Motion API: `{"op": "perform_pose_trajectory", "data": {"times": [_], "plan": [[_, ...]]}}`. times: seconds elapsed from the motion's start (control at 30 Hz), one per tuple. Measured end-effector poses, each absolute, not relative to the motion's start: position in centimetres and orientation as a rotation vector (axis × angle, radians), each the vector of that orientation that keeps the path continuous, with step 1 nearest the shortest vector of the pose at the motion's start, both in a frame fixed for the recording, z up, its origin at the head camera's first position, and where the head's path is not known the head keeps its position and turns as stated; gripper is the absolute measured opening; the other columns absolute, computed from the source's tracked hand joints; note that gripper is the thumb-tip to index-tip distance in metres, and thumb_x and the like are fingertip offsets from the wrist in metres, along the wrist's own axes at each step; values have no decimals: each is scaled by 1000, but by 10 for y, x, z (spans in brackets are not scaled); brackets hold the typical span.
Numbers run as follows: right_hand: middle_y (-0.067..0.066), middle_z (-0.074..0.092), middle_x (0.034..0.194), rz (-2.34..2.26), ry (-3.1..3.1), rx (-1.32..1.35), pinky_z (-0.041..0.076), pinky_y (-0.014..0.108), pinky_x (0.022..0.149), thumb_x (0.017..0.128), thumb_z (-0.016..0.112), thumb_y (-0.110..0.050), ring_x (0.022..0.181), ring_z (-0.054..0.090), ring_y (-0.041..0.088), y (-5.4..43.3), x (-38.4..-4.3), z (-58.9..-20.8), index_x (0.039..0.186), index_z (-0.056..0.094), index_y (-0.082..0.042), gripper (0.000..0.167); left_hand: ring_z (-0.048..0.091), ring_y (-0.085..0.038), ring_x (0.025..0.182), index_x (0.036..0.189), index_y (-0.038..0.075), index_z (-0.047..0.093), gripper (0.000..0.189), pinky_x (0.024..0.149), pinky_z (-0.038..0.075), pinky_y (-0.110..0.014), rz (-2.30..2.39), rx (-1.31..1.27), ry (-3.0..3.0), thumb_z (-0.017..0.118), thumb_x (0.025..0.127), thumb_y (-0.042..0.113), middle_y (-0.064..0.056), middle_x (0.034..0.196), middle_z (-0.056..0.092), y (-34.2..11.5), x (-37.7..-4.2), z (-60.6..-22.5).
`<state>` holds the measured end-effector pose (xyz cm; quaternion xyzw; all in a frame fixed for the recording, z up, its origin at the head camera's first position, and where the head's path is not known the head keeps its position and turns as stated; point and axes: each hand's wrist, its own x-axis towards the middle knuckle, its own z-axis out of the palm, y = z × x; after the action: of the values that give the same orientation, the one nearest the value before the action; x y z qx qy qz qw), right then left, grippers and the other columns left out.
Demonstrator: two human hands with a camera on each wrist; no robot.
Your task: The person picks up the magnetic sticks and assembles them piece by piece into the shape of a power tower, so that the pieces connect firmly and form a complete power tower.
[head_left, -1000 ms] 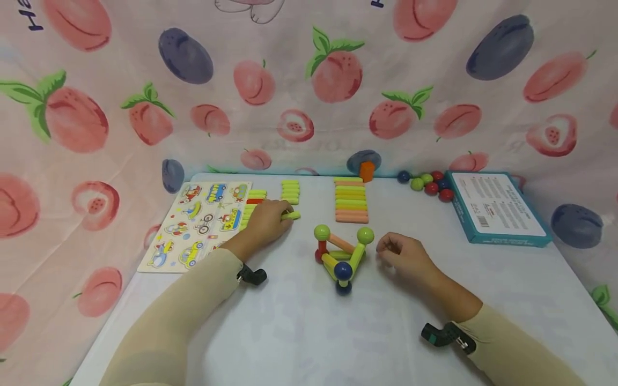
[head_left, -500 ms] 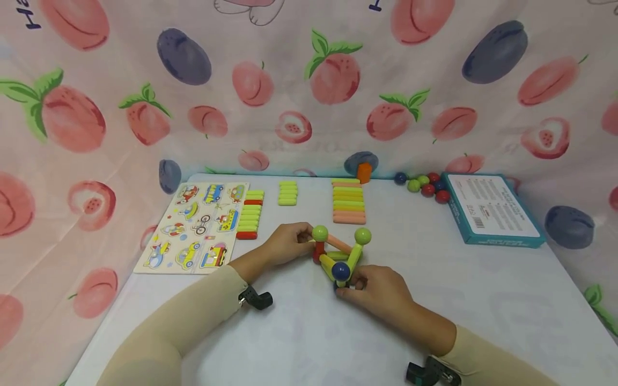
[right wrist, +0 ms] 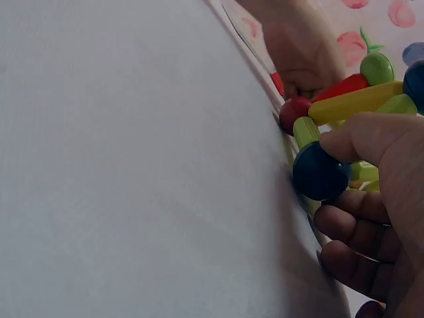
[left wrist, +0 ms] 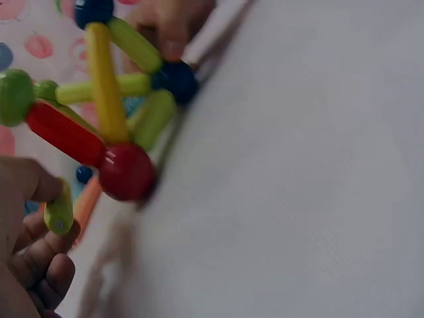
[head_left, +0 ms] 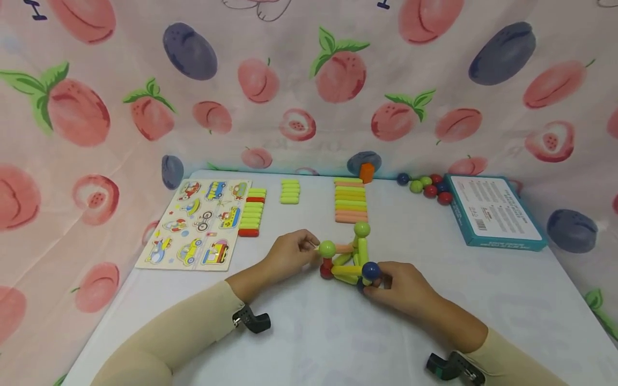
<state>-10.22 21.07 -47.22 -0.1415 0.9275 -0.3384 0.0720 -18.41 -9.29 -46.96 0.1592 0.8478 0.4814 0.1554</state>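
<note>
Monitoring the worktop remotely, I locate the rod-and-ball assembly (head_left: pixel 346 270) between the two hands, on the white table (head_left: pixel 289 332). Left hand (head_left: pixel 292 252): thumb and fingers pinch a short light-green stick (left wrist: pixel 59 211); the left wrist view shows its end face, with a visible gap to the red ball (left wrist: pixel 127 172) and the red rod (left wrist: pixel 65 132). From the head view I cannot tell whether the stick touches the near green ball (head_left: pixel 327 249), which caps the red rod. Right hand (head_left: pixel 407 289): thumb and forefinger grasp the lower blue ball (right wrist: pixel 321 171) at the assembly's right corner. A yellow rod (left wrist: pixel 106 83) runs obliquely from the red ball to the upper blue ball (head_left: pixel 371 271); a far green ball (head_left: pixel 362 229) tops the rear corner. Peripheral items, from left to right: a picture board (head_left: pixel 195 234); a column of green and red sticks (head_left: pixel 251 212) along its right edge; a stack of short green sticks (head_left: pixel 290 191); a block of longer sticks (head_left: pixel 351 201) behind the assembly; an orange block (head_left: pixel 367 172) at the rear edge; and loose balls (head_left: pixel 431 190) clustered beside a teal box (head_left: pixel 499 212).
</note>
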Motion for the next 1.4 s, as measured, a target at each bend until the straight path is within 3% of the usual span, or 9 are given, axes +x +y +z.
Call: {"op": "perform_pose_trajectory", "data": {"times": [0.13, 0.27, 0.47, 0.63, 0.73, 0.87, 0.97, 1.13, 1.4], "plan": [[-14, 61, 77, -1028, 2757, -496, 46, 28, 61, 86, 90, -31, 72, 55, 12, 217, -104, -473, 95, 76, -29, 16, 65, -22, 93, 127, 14, 75, 29, 81, 54, -38, 1525, 252, 2247, 71, 102, 28, -2, 103, 74, -83, -192, -447], [-14, 60, 76, -1012, 2764, -536, 46, 27, 60, 86, 90, -32, 71, 54, 10, 218, -105, -473, 98, 77, -29, 17, 67, -21, 106, 121, 12, 79, 32, 101, 46, -50, 1522, 161, 2102, 71, 100, 35, -1, 111, 75, -71, -201, -423], [-15, 59, 74, -1005, 2779, -607, 45, 27, 58, 87, 90, -34, 69, 53, 9, 219, -107, -475, 98, 76, -29, 18, 67, -20, 105, 117, 10, 80, 35, 101, 41, -53, 1449, 201, 2029, 71, 99, 38, -1, 106, 77, -62, -204, -408], [-17, 59, 74, -1006, 2790, -656, 44, 26, 57, 86, 90, -33, 67, 52, 8, 219, -109, -475, 98, 77, -29, 18, 63, -20, 107, 115, 8, 80, 34, 113, 39, -55, 1440, 266, 2019, 72, 99, 36, -2, 104, 75, -59, -201, -403], [-17, 59, 75, -995, 2771, -674, 44, 26, 58, 87, 90, -33, 68, 53, 9, 220, -110, -473, 98, 76, -28, 19, 61, -20, 106, 110, 9, 81, 29, 110, 43, -50, 1431, 305, 2037, 74, 98, 35, -1, 101, 73, -56, -201, -401], [-14, 66, 87, -1003, 2635, -748, 50, 27, 68, 91, 84, -26, 79, 59, 11, 231, -117, -461, 105, 76, -22, 17, 60, -18, 98, 105, 9, 80, 24, 93, 49, -38, 1425, 331, 2042, 74, 100, 31, -2, 96, 72, -52, -200, -400], [-4, 73, 102, -1087, 2618, -600, 54, 30, 75, 100, 75, -22, 91, 62, 17, 236, -131, -446, 120, 76, -13, 22, 60, -19, 97, 109, 8, 80, 25, 89, 51, -36, 1413, 341, 2063, 74, 100, 31, -2, 100, 73, -53, -200, -398], [9, 70, 129, -1424, 2618, -230, 58, 43, 86, 109, 62, -40, 106, 66, 32, 225, -154, -434, 144, 66, -14, 43, 60, -20, 98, 115, 5, 79, 30, 89, 51, -35, 1399, 352, 2095, 74, 100, 31, -3, 107, 73, -55, -201, -398], [10, 70, 130, -1680, 2457, -281, 58, 46, 96, 112, 59, -24, 114, 63, 43, 208, -162, -436, 140, 66, -7, 33, 61, -20, 95, 106, 12, 81, 20, 84, 52, -32, 1370, 335, 2109, 76, 98, 30, -3, 104, 72, -53, -199, -397]]}}
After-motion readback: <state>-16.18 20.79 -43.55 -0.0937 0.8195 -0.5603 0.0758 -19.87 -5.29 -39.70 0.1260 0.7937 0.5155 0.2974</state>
